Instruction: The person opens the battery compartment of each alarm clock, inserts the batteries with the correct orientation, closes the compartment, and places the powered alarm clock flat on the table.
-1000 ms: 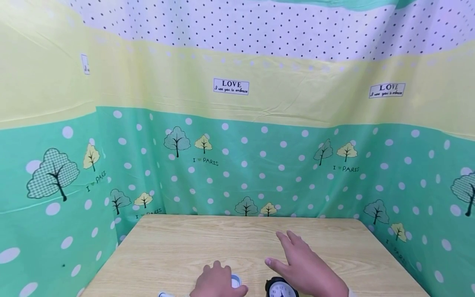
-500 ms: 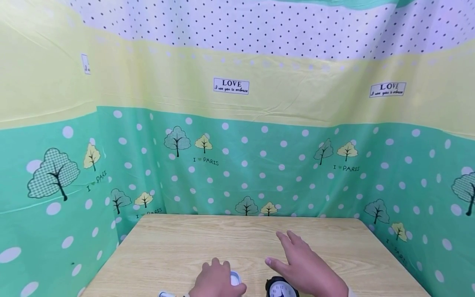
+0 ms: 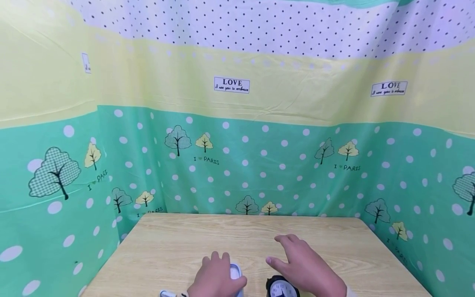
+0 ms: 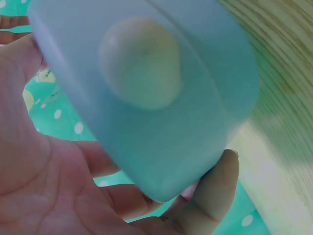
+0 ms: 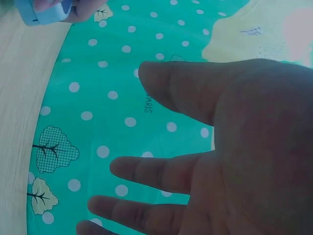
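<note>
My left hand (image 3: pixel 214 275) grips a light blue container (image 3: pixel 235 272) with rounded corners, its raised rim towards the head camera. In the left wrist view the fingers curl round the end of this container (image 4: pixel 161 147), and a round pale bump sits on its smooth face. My right hand (image 3: pixel 306 266) hovers to the right with fingers extended and thumb apart, holding nothing; its spread fingers also show in the right wrist view. Just below it is a black alarm clock (image 3: pixel 283 288) with a white dial, partly cut off by the frame's lower edge.
A small white and blue object (image 3: pixel 168 293) lies left of my left hand, mostly out of frame. The wooden table (image 3: pixel 178 235) ends at a green, yellow and white printed curtain (image 3: pixel 259 173) that hangs behind it and along both sides.
My left hand has moved slightly farther from me with the container, and more of its rim shows. The right hand stays nearly in place, its fingertips a little lower.
</note>
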{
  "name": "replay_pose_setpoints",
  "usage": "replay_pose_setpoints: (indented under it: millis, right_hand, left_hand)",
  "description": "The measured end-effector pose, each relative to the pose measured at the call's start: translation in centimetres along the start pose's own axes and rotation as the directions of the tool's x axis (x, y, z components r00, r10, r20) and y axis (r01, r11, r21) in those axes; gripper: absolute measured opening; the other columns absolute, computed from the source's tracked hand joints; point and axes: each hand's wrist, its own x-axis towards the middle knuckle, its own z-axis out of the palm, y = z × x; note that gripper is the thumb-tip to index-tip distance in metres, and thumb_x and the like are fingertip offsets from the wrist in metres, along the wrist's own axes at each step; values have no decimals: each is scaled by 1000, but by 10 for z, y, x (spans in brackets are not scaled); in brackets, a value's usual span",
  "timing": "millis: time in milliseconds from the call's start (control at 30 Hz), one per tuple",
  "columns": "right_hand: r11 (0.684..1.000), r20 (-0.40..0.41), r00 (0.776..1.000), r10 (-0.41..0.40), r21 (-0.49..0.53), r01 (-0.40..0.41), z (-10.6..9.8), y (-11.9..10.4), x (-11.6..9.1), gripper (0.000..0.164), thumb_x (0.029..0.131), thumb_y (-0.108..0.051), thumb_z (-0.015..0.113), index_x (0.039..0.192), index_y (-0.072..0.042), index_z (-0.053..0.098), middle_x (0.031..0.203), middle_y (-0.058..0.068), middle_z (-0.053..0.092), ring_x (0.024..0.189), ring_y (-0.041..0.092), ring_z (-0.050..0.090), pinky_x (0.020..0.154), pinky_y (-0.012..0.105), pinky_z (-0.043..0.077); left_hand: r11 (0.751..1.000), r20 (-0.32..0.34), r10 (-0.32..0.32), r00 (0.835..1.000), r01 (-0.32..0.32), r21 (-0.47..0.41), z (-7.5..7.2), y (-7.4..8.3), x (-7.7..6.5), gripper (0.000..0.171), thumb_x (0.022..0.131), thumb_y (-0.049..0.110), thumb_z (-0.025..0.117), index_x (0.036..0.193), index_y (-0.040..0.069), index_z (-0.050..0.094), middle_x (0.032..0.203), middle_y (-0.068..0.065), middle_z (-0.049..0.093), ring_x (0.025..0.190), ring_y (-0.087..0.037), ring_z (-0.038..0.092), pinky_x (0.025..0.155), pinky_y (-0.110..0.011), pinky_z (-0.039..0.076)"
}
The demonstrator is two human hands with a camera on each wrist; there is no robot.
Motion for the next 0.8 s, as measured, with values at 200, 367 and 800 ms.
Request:
replay_pose_setpoints:
  millis: [200, 367, 800]
  right_hand:
    - [1000, 0, 1000, -27, 2, 27, 4, 0, 3, 71, 78, -68, 59, 125, -14, 58, 128, 9, 55, 115, 31, 54, 87, 54, 46]
    - [998, 15, 998, -56, 10, 56, 8, -1, 3, 68, 79, -66, 60, 122, -14, 61, 126, 8, 57, 114, 31, 55, 87, 53, 47]
    - [996, 54, 995, -86, 9, 85, 16, 0, 6, 75, 79, -70, 55, 127, -12, 57, 127, 8, 56, 116, 33, 54, 88, 54, 46]
  left_hand:
    - [999, -50, 34, 998, -34, -4, -6, 4, -2, 90, 67, 70, 63, 119, -4, 56, 106, -20, 54, 86, -35, 49, 65, -50, 47]
    - [998, -105, 59, 993, -60, -6, -9, 5, -4, 88, 69, 68, 62, 119, -4, 55, 105, -19, 53, 84, -33, 49, 65, -48, 46]
    - [997, -127, 50, 991, -56, -48, -13, 7, -4, 75, 72, 63, 63, 108, -2, 55, 97, -15, 50, 80, -29, 45, 64, -46, 44]
